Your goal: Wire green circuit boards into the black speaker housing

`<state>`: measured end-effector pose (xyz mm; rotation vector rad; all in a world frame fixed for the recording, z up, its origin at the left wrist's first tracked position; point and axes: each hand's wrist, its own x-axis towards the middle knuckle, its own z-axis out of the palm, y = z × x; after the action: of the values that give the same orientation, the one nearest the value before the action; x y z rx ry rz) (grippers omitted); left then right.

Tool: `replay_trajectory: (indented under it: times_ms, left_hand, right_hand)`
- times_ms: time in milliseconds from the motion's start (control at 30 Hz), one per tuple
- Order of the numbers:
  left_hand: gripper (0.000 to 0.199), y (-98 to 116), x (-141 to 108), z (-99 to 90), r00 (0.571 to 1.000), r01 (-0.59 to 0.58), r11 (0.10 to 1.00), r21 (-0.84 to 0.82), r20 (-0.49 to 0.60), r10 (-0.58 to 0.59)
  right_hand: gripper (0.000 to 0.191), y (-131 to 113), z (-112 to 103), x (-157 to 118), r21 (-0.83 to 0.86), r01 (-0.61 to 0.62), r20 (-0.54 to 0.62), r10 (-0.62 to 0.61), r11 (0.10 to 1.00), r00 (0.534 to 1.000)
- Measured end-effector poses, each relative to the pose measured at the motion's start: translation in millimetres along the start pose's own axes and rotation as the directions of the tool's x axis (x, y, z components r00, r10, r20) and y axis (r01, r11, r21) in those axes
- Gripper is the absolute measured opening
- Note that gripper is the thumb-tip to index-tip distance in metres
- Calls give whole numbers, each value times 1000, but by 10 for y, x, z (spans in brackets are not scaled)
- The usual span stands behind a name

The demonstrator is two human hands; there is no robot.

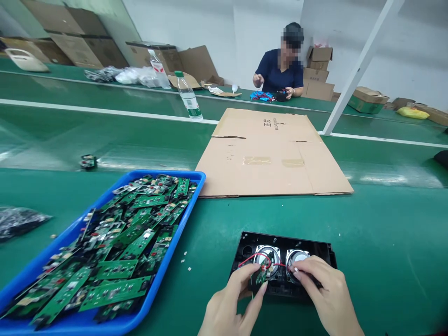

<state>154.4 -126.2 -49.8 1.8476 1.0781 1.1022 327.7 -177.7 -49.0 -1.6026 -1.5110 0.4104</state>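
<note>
A black plastic speaker housing point(245, 245) lies on the green bench in front of me, holding two round silver speakers point(268, 255) joined by red wires. My left hand point(233, 303) pinches a small green circuit board point(261, 276) over the left speaker. My right hand point(327, 291) rests on the right speaker point(297, 256), fingertips pressing at its front edge and the wires there.
A blue tray point(168, 261) heaped with green circuit boards sits at my left. A flattened cardboard sheet point(273, 154) lies beyond the housing. Across the green conveyor point(105, 140) a seated person works; water bottles point(189, 98), boxes and a white post point(360, 65) stand nearby.
</note>
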Motion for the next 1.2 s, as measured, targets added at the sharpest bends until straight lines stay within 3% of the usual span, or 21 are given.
replay_trajectory:
  times_ms: [100,233,467,967,1200]
  left_hand:
    - [23,-56,-9,9,998,-56,998,20,39,56]
    - [23,-110,-21,16,988,-124,990,66,103,117]
    - [21,-148,-43,41,976,-159,983,88,164,143]
    - [16,-178,-24,34,970,-136,990,24,207,129]
    - [39,-211,-9,-23,922,-262,959,112,321,214]
  right_hand:
    - [20,-19,28,11,-5,155,70,-155,988,986]
    - [18,-28,90,6,-117,225,113,-212,967,971]
    - [18,-15,178,-14,-213,270,21,-272,939,962]
    - [23,-48,204,9,-309,328,-4,-346,893,938]
    - [20,-49,240,8,-337,367,14,-385,867,923]
